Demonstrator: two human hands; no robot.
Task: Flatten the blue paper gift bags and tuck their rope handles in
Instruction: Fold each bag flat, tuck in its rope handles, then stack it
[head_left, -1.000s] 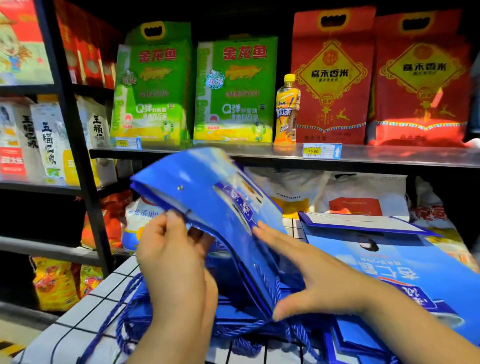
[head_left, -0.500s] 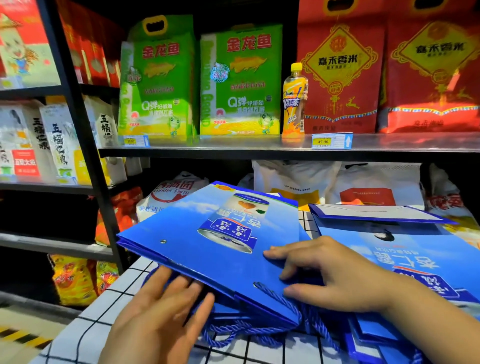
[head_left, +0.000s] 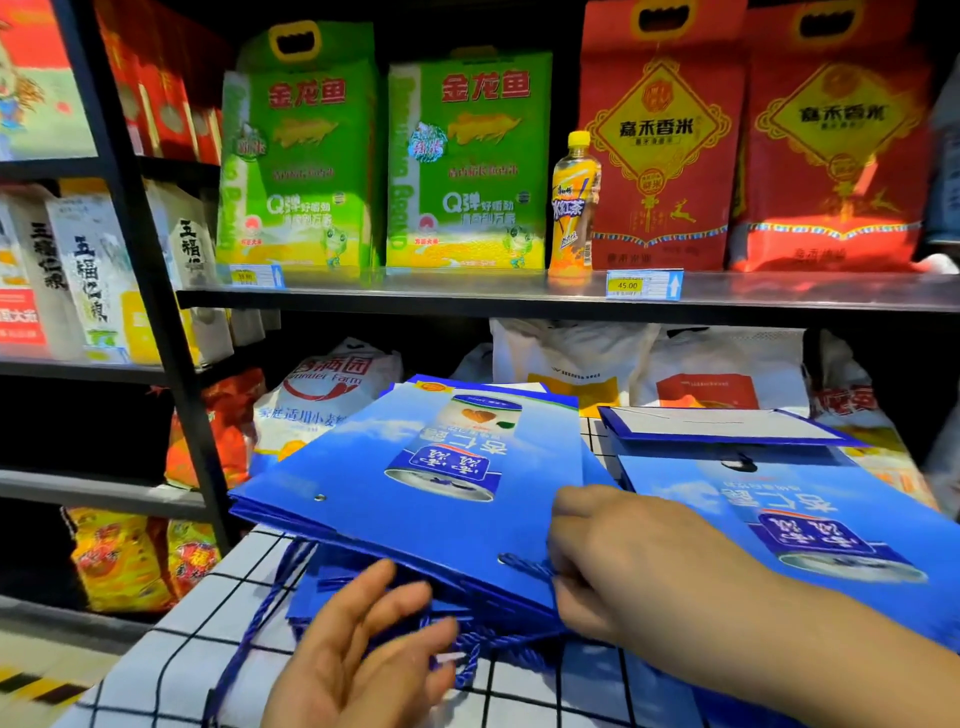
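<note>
A flattened blue gift bag (head_left: 415, 478) with a can printed on it lies tilted on top of other blue bags, its open edge toward me. My right hand (head_left: 628, 561) pinches that near edge beside a grommet, fingers curled at the blue rope handle (head_left: 524, 564). My left hand (head_left: 363, 654) is below the edge with straight fingers, touching the loose rope handles (head_left: 467, 649) that spill from under the bag. A second blue gift bag (head_left: 789, 525) lies flat at the right, its bottom panel (head_left: 727, 423) folded up at the far end.
The bags rest on a white cloth with black checks (head_left: 208, 649). Behind is a black metal shelf (head_left: 519, 296) with green and red rice packs and an orange drink bottle (head_left: 574, 202). White sacks sit under it. A black upright post (head_left: 171, 364) stands left.
The bag, held up and open a second ago, has been pressed down flat. My left hand slid right under its near edge. My right fingers curled at the rope handle.
</note>
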